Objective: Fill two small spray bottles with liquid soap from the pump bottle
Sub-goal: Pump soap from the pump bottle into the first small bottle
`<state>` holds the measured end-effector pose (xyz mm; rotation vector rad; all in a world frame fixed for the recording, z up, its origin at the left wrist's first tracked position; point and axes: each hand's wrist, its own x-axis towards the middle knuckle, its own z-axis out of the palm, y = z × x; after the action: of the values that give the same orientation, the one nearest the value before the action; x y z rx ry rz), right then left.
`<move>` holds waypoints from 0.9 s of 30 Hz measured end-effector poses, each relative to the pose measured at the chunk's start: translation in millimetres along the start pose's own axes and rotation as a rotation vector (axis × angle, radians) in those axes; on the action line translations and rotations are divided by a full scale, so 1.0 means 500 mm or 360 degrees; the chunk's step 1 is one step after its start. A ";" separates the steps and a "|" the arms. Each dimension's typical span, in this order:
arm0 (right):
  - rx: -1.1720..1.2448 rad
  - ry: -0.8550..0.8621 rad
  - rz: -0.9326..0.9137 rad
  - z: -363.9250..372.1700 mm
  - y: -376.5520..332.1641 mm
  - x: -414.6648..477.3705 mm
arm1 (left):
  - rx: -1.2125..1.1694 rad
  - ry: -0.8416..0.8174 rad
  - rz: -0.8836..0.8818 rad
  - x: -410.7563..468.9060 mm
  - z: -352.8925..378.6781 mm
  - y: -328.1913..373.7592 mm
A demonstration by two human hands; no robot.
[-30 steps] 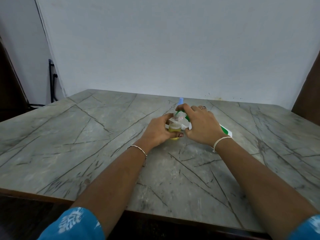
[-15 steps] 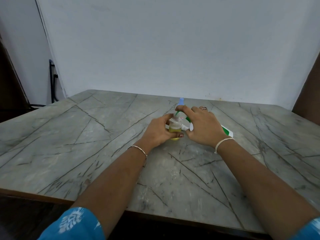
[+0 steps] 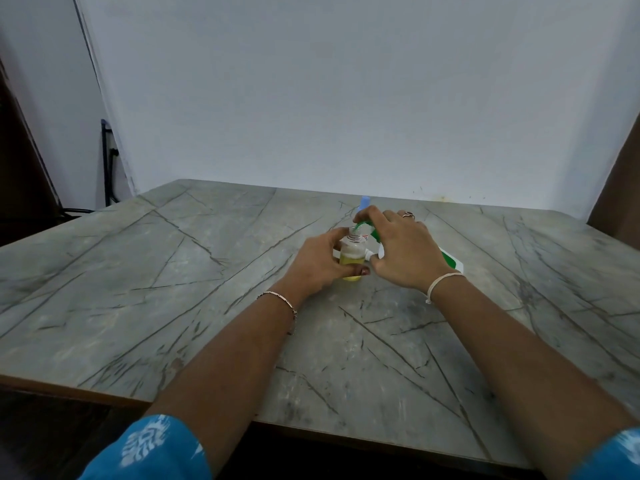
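Across the last second hardly anything has been altered on the counter [image 3: 173, 306]. Both hands are kept where they were, and only a slight shift of the right wrist can be made out. The soap level has not visibly risen. From this it is judged that the first fill is under way and unfinished, with the second bottle yet to be filled.

The pump bottle [image 3: 450, 263] is held tilted well over, towards the far edge and right of the counter's middle. Its long axis runs from the green-and-white base, turned towards the right edge, up to the green pump head [image 3: 363, 224]. The head is pointed leftwards at the mouth of the small bottle.

The right hand [image 3: 401, 251] is curled over the pump bottle, with the forefinger laid across the pump head. The left hand [image 3: 318, 265] is wrapped round the small spray bottle [image 3: 351, 256], thumb in front and fingers behind.

That bottle is stood upright on the counter, just left of the pump bottle. Its long axis is vertical and its uncapped mouth is turned up under the nozzle. Yellow soap is seen in roughly its lower half.

A blue tip [image 3: 363, 202] is seen just behind the pump head. Whether it belongs to the second spray bottle cannot be told.
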<state>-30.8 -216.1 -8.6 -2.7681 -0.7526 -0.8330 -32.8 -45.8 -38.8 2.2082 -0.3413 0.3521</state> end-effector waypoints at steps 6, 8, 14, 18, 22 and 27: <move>0.0005 -0.0021 -0.0022 0.002 0.010 -0.008 | 0.0002 0.0000 0.0002 -0.001 0.001 0.001; 0.0008 -0.0021 -0.0027 0.002 0.014 -0.011 | 0.0024 -0.0005 0.0008 0.001 0.001 -0.001; 0.0004 -0.0060 -0.0018 0.001 0.013 -0.007 | 0.0047 -0.0003 -0.0010 0.002 0.002 0.000; -0.0030 -0.0031 -0.0009 0.000 0.005 -0.003 | 0.0012 0.0008 0.0010 -0.001 0.002 0.001; -0.0035 -0.0009 -0.0014 -0.001 0.003 -0.002 | 0.0056 0.0025 0.0033 -0.002 -0.001 0.005; 0.0006 -0.0025 -0.0043 -0.001 0.011 -0.010 | 0.0006 0.0018 0.0031 -0.002 -0.001 0.004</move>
<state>-31.6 -223.2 -11.0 -2.7703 -0.7955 -0.8145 -34.5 -46.6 -37.6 2.2070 -0.3566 0.3762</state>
